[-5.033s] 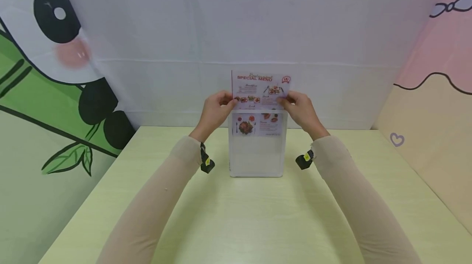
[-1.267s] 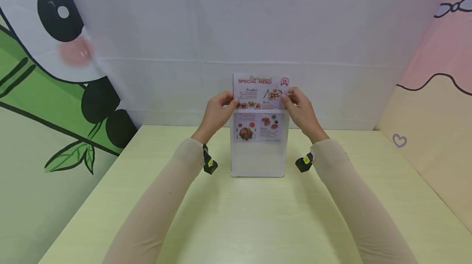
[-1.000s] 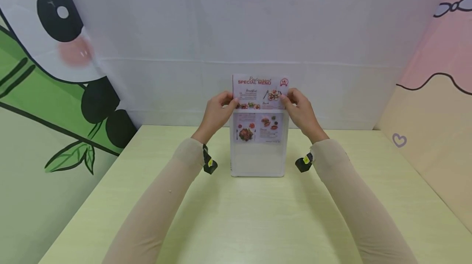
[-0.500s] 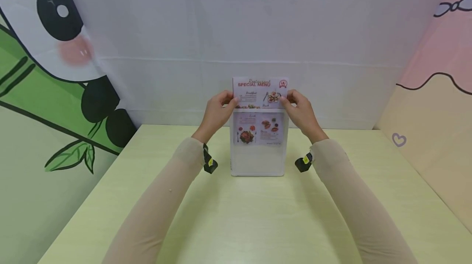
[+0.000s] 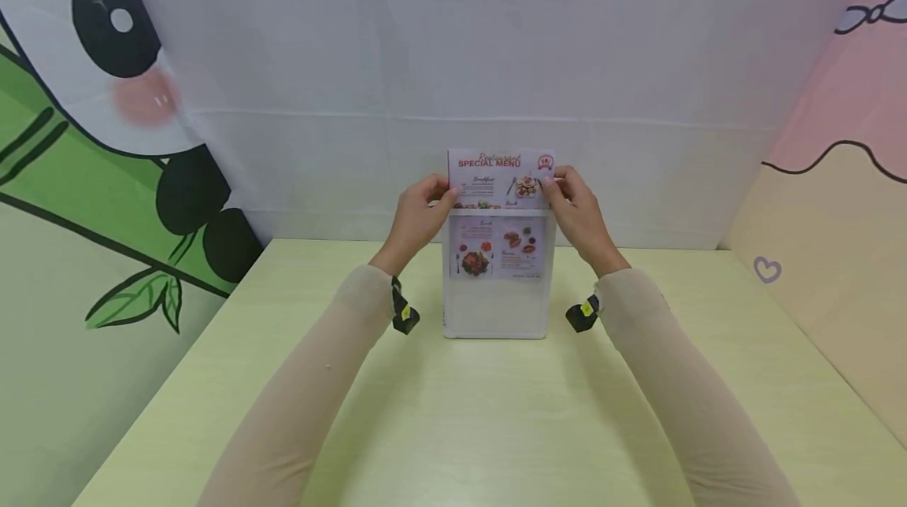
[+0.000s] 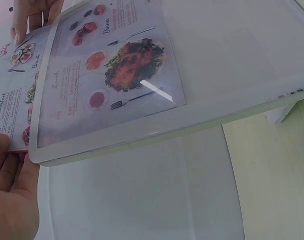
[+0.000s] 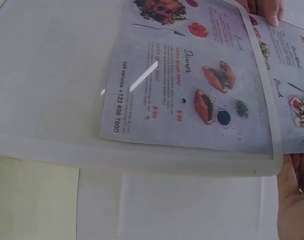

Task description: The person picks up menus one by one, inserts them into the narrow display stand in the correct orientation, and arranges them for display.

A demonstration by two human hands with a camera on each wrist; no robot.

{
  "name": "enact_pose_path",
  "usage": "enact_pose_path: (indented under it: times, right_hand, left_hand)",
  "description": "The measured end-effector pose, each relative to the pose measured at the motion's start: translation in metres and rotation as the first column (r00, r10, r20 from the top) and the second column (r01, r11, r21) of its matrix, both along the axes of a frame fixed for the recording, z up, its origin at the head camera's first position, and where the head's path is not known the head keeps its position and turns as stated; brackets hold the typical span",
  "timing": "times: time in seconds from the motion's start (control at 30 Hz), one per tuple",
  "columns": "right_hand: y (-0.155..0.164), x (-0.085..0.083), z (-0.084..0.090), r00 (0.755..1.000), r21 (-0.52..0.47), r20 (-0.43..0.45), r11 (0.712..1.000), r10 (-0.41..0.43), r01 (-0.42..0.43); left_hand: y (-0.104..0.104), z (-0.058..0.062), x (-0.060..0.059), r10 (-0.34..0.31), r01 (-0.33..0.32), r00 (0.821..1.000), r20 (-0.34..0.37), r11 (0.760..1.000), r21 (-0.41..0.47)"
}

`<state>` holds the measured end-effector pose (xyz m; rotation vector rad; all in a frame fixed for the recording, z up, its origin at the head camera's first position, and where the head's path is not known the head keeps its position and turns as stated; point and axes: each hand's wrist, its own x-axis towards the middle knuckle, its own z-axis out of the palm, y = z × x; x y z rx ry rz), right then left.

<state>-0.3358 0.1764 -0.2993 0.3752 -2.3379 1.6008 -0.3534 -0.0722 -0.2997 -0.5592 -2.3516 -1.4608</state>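
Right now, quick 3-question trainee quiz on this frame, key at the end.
1. True or false: the menu sheet sits fully inside the clear stand.
2. Which hands pinch the sheet's side edges? A) left only B) right only C) both
3. Fill in: the stand rests upright on the ____ table.

Key:
1. False. Its top part with the red heading still sticks out above the stand's rim.
2. C. The left hand holds the left edge, the right hand the right edge, each with its fingers curled round it.
3. Pale green.
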Motion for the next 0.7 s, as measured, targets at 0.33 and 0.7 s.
enact_pose_path:
  times: [0.33,0.7]
  right_hand:
    - [-0.0012,0.0012,-0.0011,1.000,0.005,-0.003,1.000,-0.022,0.022]
    - [-0.0007,0.0002,-0.0025,0.999,0.019,-0.012,0.999,-0.045,0.045]
  left_hand:
    - [0.0004,-0.0021,-0.0020,0.001,-0.001,1.000,-0.007,1.000,0.009]
    - [0.0009,-0.0014,-0.0016,0.011,-0.011,1.000,-0.026,1.000,0.007]
